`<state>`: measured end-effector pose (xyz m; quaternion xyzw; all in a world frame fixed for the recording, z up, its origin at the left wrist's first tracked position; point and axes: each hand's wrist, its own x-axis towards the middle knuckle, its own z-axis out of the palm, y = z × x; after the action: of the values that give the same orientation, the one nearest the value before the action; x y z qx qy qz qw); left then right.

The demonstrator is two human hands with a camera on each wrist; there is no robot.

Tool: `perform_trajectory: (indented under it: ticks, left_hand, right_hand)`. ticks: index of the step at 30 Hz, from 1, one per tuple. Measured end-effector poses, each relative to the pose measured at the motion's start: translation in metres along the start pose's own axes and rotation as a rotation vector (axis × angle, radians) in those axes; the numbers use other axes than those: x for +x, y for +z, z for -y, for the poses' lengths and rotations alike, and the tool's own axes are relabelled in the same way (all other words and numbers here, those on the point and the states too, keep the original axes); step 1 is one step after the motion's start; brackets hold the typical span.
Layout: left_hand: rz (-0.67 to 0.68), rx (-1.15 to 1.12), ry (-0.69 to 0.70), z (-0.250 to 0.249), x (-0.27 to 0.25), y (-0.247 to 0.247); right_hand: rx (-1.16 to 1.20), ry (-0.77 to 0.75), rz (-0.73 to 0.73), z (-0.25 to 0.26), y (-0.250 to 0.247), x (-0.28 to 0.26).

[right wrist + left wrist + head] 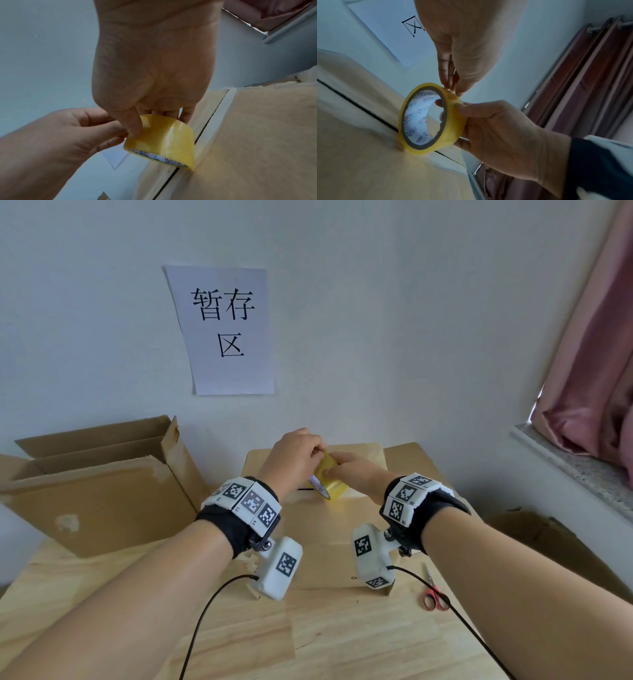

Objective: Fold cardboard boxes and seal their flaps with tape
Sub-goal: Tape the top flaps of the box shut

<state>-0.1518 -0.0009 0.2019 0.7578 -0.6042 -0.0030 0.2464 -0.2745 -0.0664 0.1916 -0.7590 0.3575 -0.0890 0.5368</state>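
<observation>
A yellow tape roll [330,482] stands on edge on the closed flaps of a cardboard box [325,529], right over the dark seam [368,112] between them. My right hand [329,472] grips the roll, thumb on its outer face [135,129] and fingers behind it. My left hand [320,453] comes in from the left and pinches at the top of the roll [452,92], where the tape's loose end seems to lie. The roll [163,139] touches the box at the seam [211,119].
An open cardboard box [96,491] stands at the left on the wooden table [308,638]. Red-handled scissors [434,597] lie to the right of the box. More cardboard [534,535] sits at the right, under a windowsill [575,467] and pink curtain [596,354].
</observation>
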Motion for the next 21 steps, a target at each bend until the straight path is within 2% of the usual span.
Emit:
perform_trajectory:
  ticks: [4, 8, 12, 21]
  left_hand:
    - [-0.047, -0.119, -0.082, 0.001, 0.004, -0.002]
    - [-0.002, -0.158, -0.077, 0.002, 0.003, -0.002]
    - [0.043, -0.073, -0.013, 0.002, 0.003, -0.004]
    - [0.026, 0.163, 0.132, 0.001, -0.007, -0.005]
  right_hand:
    - [-0.032, 0.020, 0.000, -0.002, 0.000, 0.001]
    - [-0.037, 0.022, 0.006, -0.003, 0.001, -0.003]
    - [-0.040, 0.011, 0.011, 0.000, 0.000, -0.006]
    - [-0.048, 0.006, 0.004, 0.000, -0.001, -0.006]
